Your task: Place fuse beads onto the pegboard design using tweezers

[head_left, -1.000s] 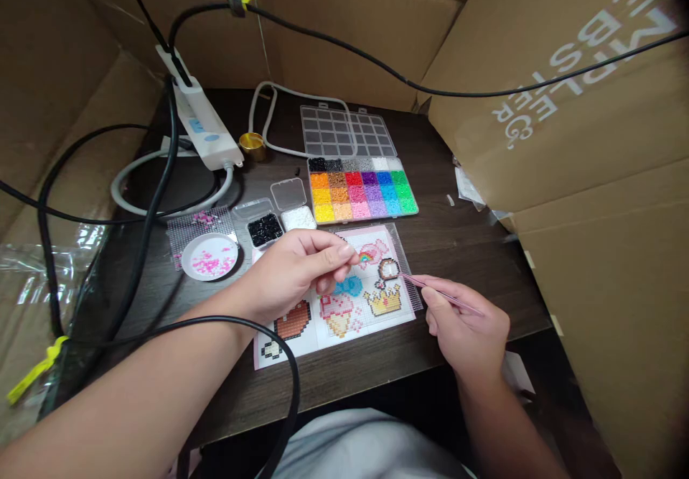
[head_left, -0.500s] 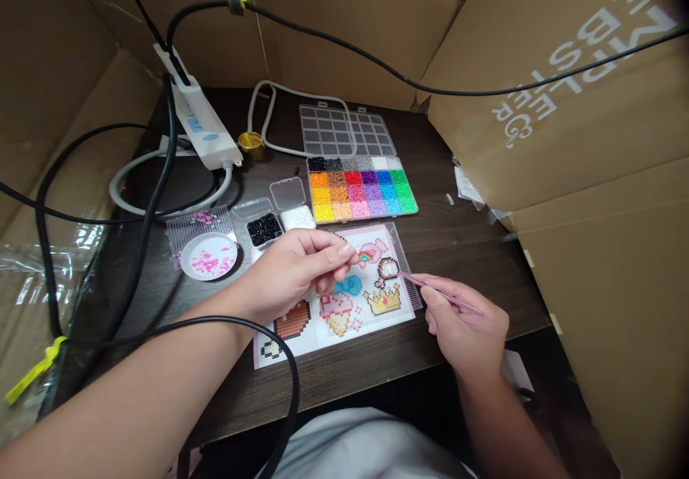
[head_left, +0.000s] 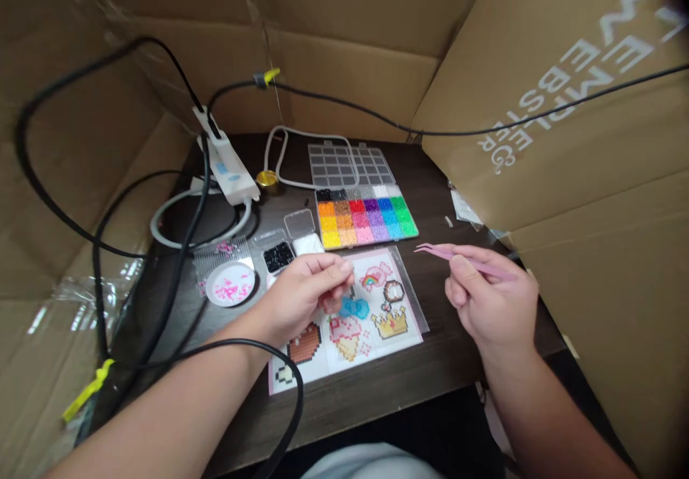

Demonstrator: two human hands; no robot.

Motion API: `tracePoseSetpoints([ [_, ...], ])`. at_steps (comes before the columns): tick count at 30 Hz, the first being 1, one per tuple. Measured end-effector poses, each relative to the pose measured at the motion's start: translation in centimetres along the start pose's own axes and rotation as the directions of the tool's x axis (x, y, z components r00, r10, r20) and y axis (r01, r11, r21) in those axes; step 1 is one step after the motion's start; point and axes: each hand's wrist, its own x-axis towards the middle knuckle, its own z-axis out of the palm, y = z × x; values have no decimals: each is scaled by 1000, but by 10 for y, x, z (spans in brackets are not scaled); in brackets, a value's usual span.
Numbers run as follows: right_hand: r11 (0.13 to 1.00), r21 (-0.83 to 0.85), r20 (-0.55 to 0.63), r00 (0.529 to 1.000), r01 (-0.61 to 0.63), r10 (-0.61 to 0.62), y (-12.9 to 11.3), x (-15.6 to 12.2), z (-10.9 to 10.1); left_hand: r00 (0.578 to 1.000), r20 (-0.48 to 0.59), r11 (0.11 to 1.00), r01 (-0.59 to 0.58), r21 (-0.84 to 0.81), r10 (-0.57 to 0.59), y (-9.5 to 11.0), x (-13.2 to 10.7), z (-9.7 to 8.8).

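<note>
My right hand (head_left: 492, 303) grips pink tweezers (head_left: 441, 250), raised to the right of the pattern sheet. Their two bent tips stand slightly apart, and I make out no bead between them. My left hand (head_left: 317, 289) is closed, thumb pressed to forefinger, above the sheet's upper middle; whatever the pinch holds is too small to make out. Beneath it lies the pattern sheet (head_left: 334, 364), printed with pixel pictures: a crown (head_left: 390, 324), an ice cream and a rainbow candy. A clear pegboard (head_left: 413, 289) sticks out along its right side.
Behind the sheet stands an open bead box (head_left: 377, 240) sorted by colour. Small boxes of black beads (head_left: 278, 256) and white beads (head_left: 308, 244) are left of it. A white dish (head_left: 209, 294) holds pink beads. Black cables (head_left: 293, 386) cross my left arm; cardboard walls enclose the table.
My right hand has drawn the tweezers away from the sheet, up and to the right. My left hand keeps its pinch over the sheet. The camera view has tilted upward.
</note>
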Motion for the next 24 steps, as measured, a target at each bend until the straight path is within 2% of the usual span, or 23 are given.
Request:
tracePoseSetpoints([
  [4,995,87,54,998,-48,43,-20,45,34,999,43,999,-15,-36,16,1,-1,0],
  [8,994,-21,240,964,-111,112,-11,75,71,999,26,999,-40,-31,41,2,0,0],
  [10,991,-114,271,958,-66,95,2,82,87,999,22,999,-44,-28,45,3,-1,0],
  [13,982,-179,313,950,61,-2,19,84,105,999,14,999,-37,-32,37,3,-2,1],
  [16,978,-162,345,936,133,-70,30,79,116,1000,2,999,-31,-42,31,4,-3,1],
  [18,974,-151,319,941,166,-111,34,74,120,1000,5,999,-23,-39,23,4,-3,2],
  [21,967,-159,268,951,199,-152,41,68,120,1000,9,1000,-9,-25,10,5,-2,2],
  [24,961,-180,273,949,208,-154,46,67,119,1000,-5,1000,-1,-20,1,6,-2,2],
])
